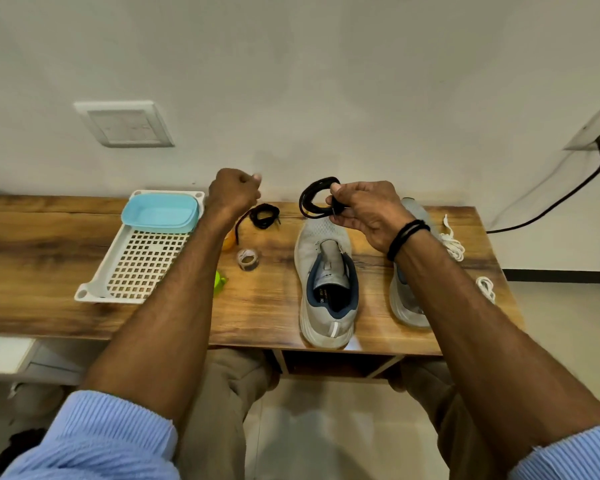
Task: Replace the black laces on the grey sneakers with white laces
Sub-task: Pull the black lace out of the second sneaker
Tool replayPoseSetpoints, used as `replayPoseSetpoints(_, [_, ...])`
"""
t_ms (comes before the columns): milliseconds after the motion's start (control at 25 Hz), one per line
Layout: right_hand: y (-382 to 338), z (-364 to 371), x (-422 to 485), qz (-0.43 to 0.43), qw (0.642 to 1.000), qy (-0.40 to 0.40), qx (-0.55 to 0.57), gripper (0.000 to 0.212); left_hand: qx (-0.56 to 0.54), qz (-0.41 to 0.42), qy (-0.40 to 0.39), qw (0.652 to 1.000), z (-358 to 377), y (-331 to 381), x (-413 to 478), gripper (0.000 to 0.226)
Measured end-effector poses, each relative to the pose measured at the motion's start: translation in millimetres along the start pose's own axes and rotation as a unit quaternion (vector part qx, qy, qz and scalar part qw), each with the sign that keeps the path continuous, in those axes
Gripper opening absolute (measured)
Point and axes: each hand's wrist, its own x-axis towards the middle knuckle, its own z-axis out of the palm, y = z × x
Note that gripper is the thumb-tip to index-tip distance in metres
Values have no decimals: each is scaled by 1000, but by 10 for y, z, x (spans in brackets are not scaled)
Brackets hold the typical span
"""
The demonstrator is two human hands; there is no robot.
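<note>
Two grips raised | right grip (364,213) pinches coiled black lace (311,199) | left grip (231,194) curled, contents unclear

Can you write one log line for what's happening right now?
right hand: pinches coiled black lace | left hand: curled, contents unclear | grey sneaker: unlaced | white laces: on table

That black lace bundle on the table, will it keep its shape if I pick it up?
Probably not: the lace bundle lies slack with a tail trailing, so it would likely droop and unravel. It looks light, like the coiled lace held aloft.
</note>
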Motion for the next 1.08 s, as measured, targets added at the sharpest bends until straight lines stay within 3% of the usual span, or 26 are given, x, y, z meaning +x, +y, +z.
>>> replayPoseSetpoints(120, [53,59,88,17,1000,7,3,11,160,2,-17,987,140,-222,279,19])
replayPoseSetpoints(320, [74,62,205,12,1000,15,-21,13,397,56,-82,912,497,-487,590,34])
replayPoseSetpoints(600, [86,42,237,-50,996,9,-68,9,439,52,-31,897,801,-597,609,17])
replayPoseSetpoints(760, [108,134,233,-79,993,6,-86,12,348,6,-13,938,710,-479,513,31])
replayPoseSetpoints(920, [42,275,177,-45,994,-63,73,22,143,-51,-13,988,292,-262,455,30])
replayPoseSetpoints(1080, [52,503,104,8,977,-144,160,20,34,-73,23,997,-478,-369,424,18])
